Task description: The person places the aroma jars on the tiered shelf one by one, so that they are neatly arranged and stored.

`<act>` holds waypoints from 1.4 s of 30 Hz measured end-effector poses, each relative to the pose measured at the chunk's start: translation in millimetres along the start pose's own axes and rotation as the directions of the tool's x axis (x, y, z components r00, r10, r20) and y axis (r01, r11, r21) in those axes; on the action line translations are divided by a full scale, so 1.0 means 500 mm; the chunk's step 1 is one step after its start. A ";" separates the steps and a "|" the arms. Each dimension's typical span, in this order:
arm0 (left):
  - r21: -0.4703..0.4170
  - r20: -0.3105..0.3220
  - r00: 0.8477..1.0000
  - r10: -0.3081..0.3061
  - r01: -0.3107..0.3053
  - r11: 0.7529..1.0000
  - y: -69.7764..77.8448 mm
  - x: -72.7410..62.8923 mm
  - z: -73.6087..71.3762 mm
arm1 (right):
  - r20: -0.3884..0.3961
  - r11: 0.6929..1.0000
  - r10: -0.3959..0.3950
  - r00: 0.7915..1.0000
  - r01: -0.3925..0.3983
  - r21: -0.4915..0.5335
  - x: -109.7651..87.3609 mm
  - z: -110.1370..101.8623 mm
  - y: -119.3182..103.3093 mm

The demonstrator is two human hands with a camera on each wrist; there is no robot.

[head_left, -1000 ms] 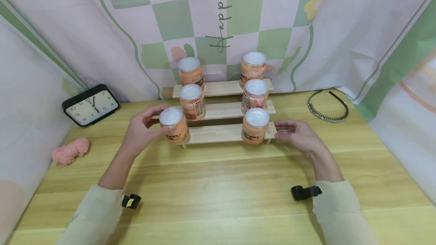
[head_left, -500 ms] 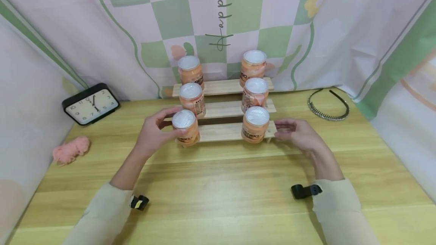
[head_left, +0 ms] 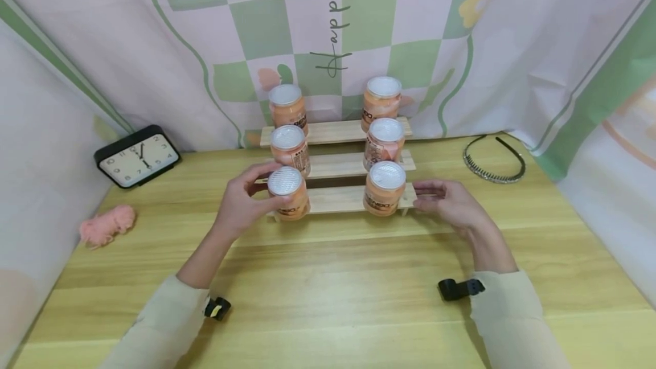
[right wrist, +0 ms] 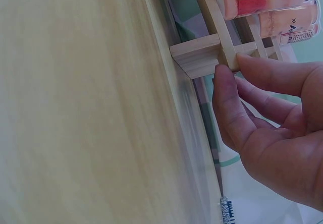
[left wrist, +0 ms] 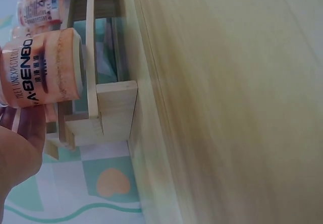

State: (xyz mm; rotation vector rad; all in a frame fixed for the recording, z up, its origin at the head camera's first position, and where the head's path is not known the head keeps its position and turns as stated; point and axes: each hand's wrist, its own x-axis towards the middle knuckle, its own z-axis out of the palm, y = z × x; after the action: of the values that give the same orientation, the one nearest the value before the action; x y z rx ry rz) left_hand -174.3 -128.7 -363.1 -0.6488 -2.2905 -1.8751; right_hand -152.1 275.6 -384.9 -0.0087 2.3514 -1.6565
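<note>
My left hand (head_left: 240, 203) grips an orange can (head_left: 298, 205) with a pale, ridged lid, thumb on the near side. The can stands upright at the left end of the lowest step of a three-step wooden shelf (head_left: 335, 200). In the left wrist view the can's base (left wrist: 78, 65) lies close over the front board (left wrist: 92, 47). At the other end, my right hand (head_left: 450, 204) pinches the board's tip between thumb and finger, as the right wrist view shows. Beside it stands a matching can (head_left: 383, 195). More such cans occupy both ends of the upper steps.
A black-framed clock (head_left: 137, 157) stands at the back left, with a pink yarn bundle (head_left: 107, 226) in front of it. On the right lies a toothed headband (head_left: 492, 175). Printed cloth (head_left: 312, 21) hangs behind the shelf. The wooden table (head_left: 328, 289) extends toward me.
My left hand has carried its can rightward, from beyond the lowest step's left end to over that end. The right hand keeps its place on the board.
</note>
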 end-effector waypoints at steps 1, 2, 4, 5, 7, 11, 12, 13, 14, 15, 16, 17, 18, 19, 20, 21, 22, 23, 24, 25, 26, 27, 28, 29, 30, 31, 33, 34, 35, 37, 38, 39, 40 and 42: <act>0.007 -0.002 1.000 -0.001 0.001 1.000 0.000 0.000 0.003 | 0.000 1.000 0.001 1.000 -0.001 0.001 0.000 0.000 0.001; 0.010 -0.003 1.000 -0.004 0.004 1.000 0.000 0.000 0.005 | -0.001 1.000 0.002 1.000 -0.002 0.003 0.000 0.000 0.002; 0.016 -0.003 1.000 -0.009 0.009 1.000 0.001 0.000 0.010 | -0.004 1.000 0.004 1.000 -0.004 0.002 0.001 0.001 0.005; 0.017 -0.002 1.000 -0.011 0.011 1.000 0.002 -0.001 0.012 | -0.005 1.000 0.005 1.000 -0.005 0.002 0.001 0.001 0.006; 0.020 0.002 1.000 -0.014 0.014 1.000 0.001 -0.001 0.014 | -0.006 1.000 0.005 1.000 -0.005 0.000 0.002 0.001 0.007; 0.027 0.000 1.000 -0.006 0.006 1.000 -0.002 -0.002 0.016 | -0.005 1.000 0.002 1.000 -0.002 -0.004 0.002 0.002 0.006; 0.030 -0.002 1.000 -0.004 0.004 1.000 -0.003 -0.002 0.016 | -0.005 1.000 0.000 1.000 0.000 -0.003 0.002 0.002 0.006; 0.034 -0.006 1.000 -0.004 0.004 0.999 -0.004 -0.002 0.016 | -0.003 1.000 -0.002 1.000 0.002 -0.001 0.003 0.001 0.006; 0.036 -0.009 1.000 -0.003 0.003 0.999 -0.003 -0.001 0.017 | -0.002 1.000 -0.003 1.000 0.003 0.000 0.003 0.001 0.005; 0.039 -0.013 1.000 -0.003 0.003 0.999 -0.003 -0.001 0.018 | -0.002 1.000 -0.005 1.000 0.005 0.000 0.003 0.001 0.005; 0.044 -0.015 1.000 -0.004 0.004 0.999 -0.003 0.000 0.018 | -0.002 1.000 -0.006 1.000 0.006 0.002 0.004 0.001 0.004; 0.048 -0.018 1.000 -0.004 0.005 0.999 -0.002 0.000 0.019 | -0.001 1.000 -0.008 1.000 0.008 0.004 0.004 0.001 0.004; 0.053 -0.018 1.000 -0.005 0.006 0.999 -0.002 0.000 0.019 | 0.001 1.000 -0.009 1.000 0.009 0.007 0.004 0.001 0.004; 0.058 -0.018 1.000 -0.003 0.004 0.998 -0.002 0.000 0.019 | 0.002 1.000 -0.008 1.000 0.008 0.009 0.004 0.001 0.004; 0.064 -0.016 1.000 -0.001 0.002 0.998 -0.002 -0.001 0.020 | 0.002 1.000 -0.007 1.000 0.007 0.008 0.004 0.001 0.004; 0.069 -0.011 1.000 0.001 -0.001 0.998 -0.003 -0.001 0.020 | 0.002 1.000 -0.005 1.000 0.005 0.005 0.003 0.001 0.004; 0.075 -0.007 1.000 0.006 -0.006 0.997 -0.003 -0.001 0.021 | 0.001 1.000 -0.004 1.000 0.004 -0.001 0.002 0.000 0.003; 0.079 -0.002 1.000 0.013 -0.013 0.997 -0.004 -0.001 0.021 | 0.000 1.000 -0.005 1.000 0.005 -0.011 0.000 -0.001 0.003; 0.086 0.001 1.000 0.019 -0.019 0.996 -0.004 -0.002 0.021 | -0.002 1.000 -0.007 1.000 0.007 -0.026 -0.001 -0.002 0.003; 0.090 0.001 1.000 0.027 -0.027 0.996 -0.005 -0.002 0.021 | -0.002 0.999 -0.011 1.000 0.011 -0.039 -0.002 -0.003 0.002; 0.093 0.002 0.999 0.036 -0.036 0.995 -0.007 -0.002 0.021 | -0.003 0.998 -0.017 1.000 0.017 -0.054 -0.004 -0.005 0.000; 0.090 0.001 0.999 0.047 -0.047 0.995 -0.008 -0.002 0.020 | -0.008 0.997 -0.026 1.000 0.025 -0.076 -0.005 -0.007 -0.002; 0.088 -0.003 0.998 0.057 -0.057 0.995 -0.010 -0.002 0.019 | -0.017 0.995 -0.036 0.999 0.034 -0.098 -0.008 -0.009 -0.004; 0.083 -0.007 0.998 0.068 -0.067 0.994 -0.010 -0.002 0.018 | -0.027 0.992 -0.048 0.998 0.044 -0.118 -0.011 -0.010 -0.007; 0.081 -0.013 0.997 0.078 -0.076 0.994 -0.012 -0.002 0.016 | -0.045 0.988 -0.061 0.997 0.054 -0.143 -0.014 -0.012 -0.011; 0.082 -0.022 0.996 0.088 -0.086 0.993 -0.014 -0.002 0.013 | -0.064 0.983 -0.081 0.995 0.069 -0.169 -0.017 -0.013 -0.015; 0.091 -0.045 0.993 0.109 -0.104 0.990 -0.015 -0.001 0.008 | -0.116 0.964 -0.139 0.983 0.107 -0.241 -0.024 -0.015 -0.024; 0.107 -0.062 0.991 0.117 -0.110 0.988 -0.016 0.000 0.004 | -0.139 0.953 -0.175 0.975 0.132 -0.273 -0.027 -0.015 -0.029; 0.130 -0.078 0.989 0.129 -0.119 0.984 -0.016 0.002 -0.001 | -0.160 0.940 -0.213 0.964 0.158 -0.302 -0.029 -0.015 -0.035; 0.196 -0.111 0.982 0.153 -0.129 0.972 -0.018 0.006 -0.010 | -0.192 0.909 -0.296 0.936 0.215 -0.357 -0.031 -0.015 -0.049; 0.229 -0.123 0.978 0.166 -0.134 0.964 -0.017 0.008 -0.014 | -0.202 0.894 -0.331 0.922 0.238 -0.379 -0.033 -0.015 -0.057; 0.269 -0.133 0.975 0.179 -0.138 0.953 -0.018 0.011 -0.017 | -0.209 0.879 -0.363 0.908 0.259 -0.401 -0.034 -0.016 -0.065; 0.310 -0.137 0.972 0.191 -0.141 0.940 -0.018 0.013 -0.020 | -0.212 0.863 -0.391 0.896 0.276 -0.423 -0.035 -0.016 -0.074; 0.392 -0.140 0.966 0.215 -0.145 0.908 -0.019 0.018 -0.026 | -0.213 0.827 -0.442 0.871 0.304 -0.474 -0.035 -0.017 -0.089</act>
State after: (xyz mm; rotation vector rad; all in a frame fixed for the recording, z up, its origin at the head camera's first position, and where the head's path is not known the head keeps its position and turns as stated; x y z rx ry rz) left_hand -188.2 -140.1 -365.5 -0.5841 -2.2900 -1.2980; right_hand -143.3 270.6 -337.2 -0.3449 3.0899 -1.3200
